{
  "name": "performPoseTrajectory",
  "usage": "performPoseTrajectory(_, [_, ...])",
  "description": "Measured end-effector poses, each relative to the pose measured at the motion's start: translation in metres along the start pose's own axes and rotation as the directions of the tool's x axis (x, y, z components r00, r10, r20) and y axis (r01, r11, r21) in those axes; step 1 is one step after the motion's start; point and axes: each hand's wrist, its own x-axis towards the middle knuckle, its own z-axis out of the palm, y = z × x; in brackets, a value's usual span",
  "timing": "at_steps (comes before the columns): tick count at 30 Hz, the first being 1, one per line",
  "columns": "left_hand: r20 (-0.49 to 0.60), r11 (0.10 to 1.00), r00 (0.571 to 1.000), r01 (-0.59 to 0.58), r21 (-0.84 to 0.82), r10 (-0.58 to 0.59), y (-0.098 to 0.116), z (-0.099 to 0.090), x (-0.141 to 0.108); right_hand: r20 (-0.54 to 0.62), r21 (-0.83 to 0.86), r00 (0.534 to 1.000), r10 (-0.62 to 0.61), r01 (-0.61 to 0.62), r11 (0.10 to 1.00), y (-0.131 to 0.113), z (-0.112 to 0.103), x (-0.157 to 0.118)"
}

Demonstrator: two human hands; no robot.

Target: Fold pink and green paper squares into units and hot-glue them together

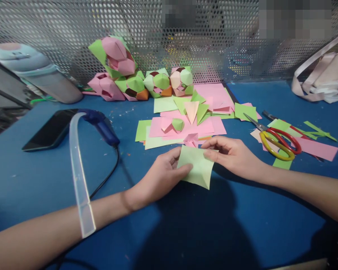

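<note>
A pale green square of paper (198, 170) is held above the blue table between my two hands. My left hand (167, 172) grips its left edge, thumb on top and fingers behind. My right hand (228, 153) pinches its upper right corner between thumb and fingers. Light creases show on the paper. Just beyond it lies a small folded pink piece (191, 140). Behind that, a folded green piece (177, 124) and a peach paper cone (192, 111) rest on a stack of pink sheets (154, 127).
Folded paper balls (133, 86) line the perforated metal screen (73, 22). To the left are a bottle (45, 75), a phone (50, 129) and a blue glue gun (103, 127) with a clear glue stick (80, 187). Scissors (276, 140) lie among paper scraps (318, 148) at right.
</note>
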Motion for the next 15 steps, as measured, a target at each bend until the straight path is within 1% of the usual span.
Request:
performPoseTrajectory(2, [-0.032,0.999,0.999,-0.011,-0.030,0.010,-0.0005,0.0000,0.0005,0.002,0.010,1.000,0.028,-0.028,1.000,0.0009,0.0023,0.0000])
performPoseTrajectory(5, [-0.072,0.996,0.996,-0.061,-0.071,0.056,-0.0011,0.0002,0.0010,0.006,0.028,0.998,0.060,-0.060,0.998,0.0039,0.0051,0.0008])
performPoseTrajectory(7, [-0.088,0.995,0.994,-0.077,-0.070,0.071,-0.0016,0.0007,0.0010,0.000,0.048,0.997,0.072,-0.072,0.996,0.0057,0.0063,0.0014])
performPoseTrajectory(9, [-0.103,0.997,0.993,-0.069,-0.045,0.064,-0.0023,0.0010,0.0011,-0.016,0.071,0.996,0.084,-0.083,0.994,0.0066,0.0070,0.0021])
performPoseTrajectory(12, [-0.122,0.998,0.991,-0.063,0.007,0.064,-0.0042,0.0002,0.0012,-0.068,0.120,0.992,0.102,-0.093,0.988,0.0068,0.0073,0.0032])
performPoseTrajectory(15, [-0.132,0.989,0.987,-0.071,0.133,0.089,-0.0063,-0.0011,0.0011,-0.100,0.169,0.988,0.119,-0.101,0.980,0.0076,0.0072,0.0040])
